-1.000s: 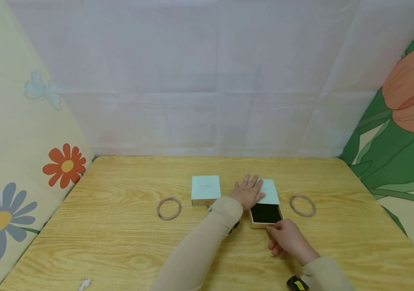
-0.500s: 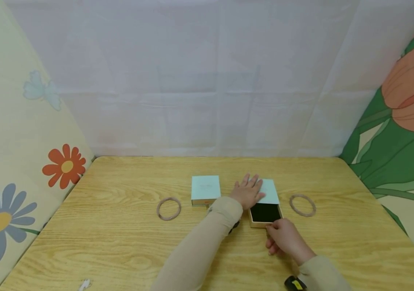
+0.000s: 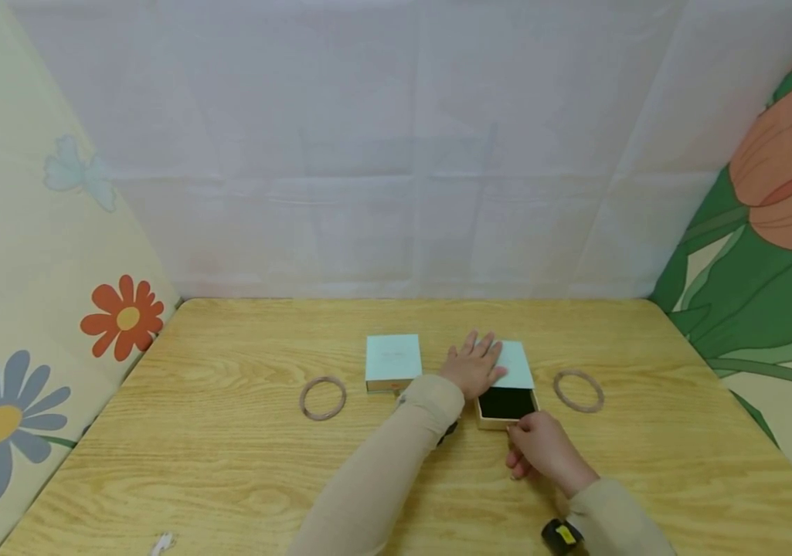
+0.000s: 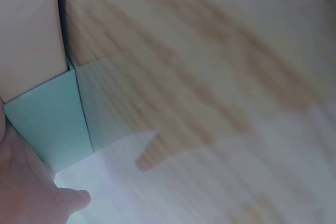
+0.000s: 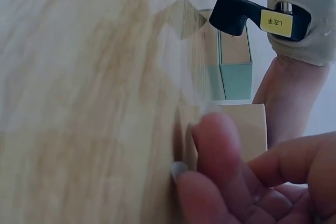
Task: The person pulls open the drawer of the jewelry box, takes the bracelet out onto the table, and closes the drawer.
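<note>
Flat on the pale blue sleeve (image 3: 517, 366) of a small box rests my left hand (image 3: 469, 375), its fingers spread. A beige drawer (image 3: 491, 424) with a dark inside sticks out of that sleeve toward me. My right hand (image 3: 547, 446) pinches the drawer's front edge with thumb and index finger, the other fingers curled below. In the right wrist view the beige drawer front (image 5: 251, 121) shows behind the fingertips. The left wrist view has the sleeve's mint side (image 4: 52, 119) beside the left hand (image 4: 29, 195), and the drawer's long side (image 4: 31, 30).
A second pale blue box (image 3: 393, 357), closed, stands left of the left hand. One pinkish bangle (image 3: 302, 398) lies left of it, another bangle (image 3: 557, 386) right of the opened box. A small white object (image 3: 162, 544) lies at the table's front left.
The drawer has slid slightly farther into its sleeve, away from me, with the right hand moving along. The left hand stays in place on the sleeve.
</note>
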{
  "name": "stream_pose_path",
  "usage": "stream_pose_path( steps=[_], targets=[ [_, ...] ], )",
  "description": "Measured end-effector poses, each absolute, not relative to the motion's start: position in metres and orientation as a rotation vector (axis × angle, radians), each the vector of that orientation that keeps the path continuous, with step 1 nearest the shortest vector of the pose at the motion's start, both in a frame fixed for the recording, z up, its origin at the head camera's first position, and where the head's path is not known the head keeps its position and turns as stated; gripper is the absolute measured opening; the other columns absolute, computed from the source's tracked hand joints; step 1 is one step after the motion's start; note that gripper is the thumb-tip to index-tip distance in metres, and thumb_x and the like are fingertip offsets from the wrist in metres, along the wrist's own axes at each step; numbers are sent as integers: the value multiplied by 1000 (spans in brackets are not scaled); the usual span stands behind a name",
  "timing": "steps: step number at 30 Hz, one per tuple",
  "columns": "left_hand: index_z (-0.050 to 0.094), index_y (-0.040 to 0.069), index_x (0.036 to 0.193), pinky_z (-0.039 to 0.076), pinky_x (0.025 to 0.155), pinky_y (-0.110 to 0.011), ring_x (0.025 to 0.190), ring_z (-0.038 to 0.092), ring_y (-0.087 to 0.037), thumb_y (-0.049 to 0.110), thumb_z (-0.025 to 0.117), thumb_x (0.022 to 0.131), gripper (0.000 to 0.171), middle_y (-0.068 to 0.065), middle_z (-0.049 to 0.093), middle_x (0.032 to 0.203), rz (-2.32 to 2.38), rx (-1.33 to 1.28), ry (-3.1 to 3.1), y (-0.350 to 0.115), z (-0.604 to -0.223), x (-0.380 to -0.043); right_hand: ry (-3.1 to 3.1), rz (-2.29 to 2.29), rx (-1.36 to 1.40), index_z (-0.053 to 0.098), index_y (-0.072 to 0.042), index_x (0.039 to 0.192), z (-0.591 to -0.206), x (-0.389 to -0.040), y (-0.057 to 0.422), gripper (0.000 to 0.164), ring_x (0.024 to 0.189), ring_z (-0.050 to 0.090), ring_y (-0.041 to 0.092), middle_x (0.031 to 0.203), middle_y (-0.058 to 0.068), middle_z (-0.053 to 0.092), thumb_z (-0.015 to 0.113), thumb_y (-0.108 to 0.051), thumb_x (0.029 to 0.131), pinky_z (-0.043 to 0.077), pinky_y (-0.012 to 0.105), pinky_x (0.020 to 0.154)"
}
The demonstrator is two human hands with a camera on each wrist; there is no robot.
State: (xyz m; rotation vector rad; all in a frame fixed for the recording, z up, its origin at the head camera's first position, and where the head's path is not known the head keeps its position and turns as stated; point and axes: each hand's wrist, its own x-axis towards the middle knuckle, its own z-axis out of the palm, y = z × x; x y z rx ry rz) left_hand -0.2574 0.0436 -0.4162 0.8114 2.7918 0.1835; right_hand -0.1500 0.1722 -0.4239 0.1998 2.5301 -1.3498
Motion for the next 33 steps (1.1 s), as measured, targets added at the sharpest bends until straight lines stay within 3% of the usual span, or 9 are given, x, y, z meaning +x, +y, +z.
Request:
stream_pose_path(
  steps=[33],
  targets=[
    [9,25,158,11,118,-45,148,-7,-15,48,19,105,58,7,1,163,210,783,2763,43,-414,-256,2529,-1290,157,61,4,68,-422,-159,175,34,45,60,17,55,6,61,45,-3,97,49,30,42]
  ],
)
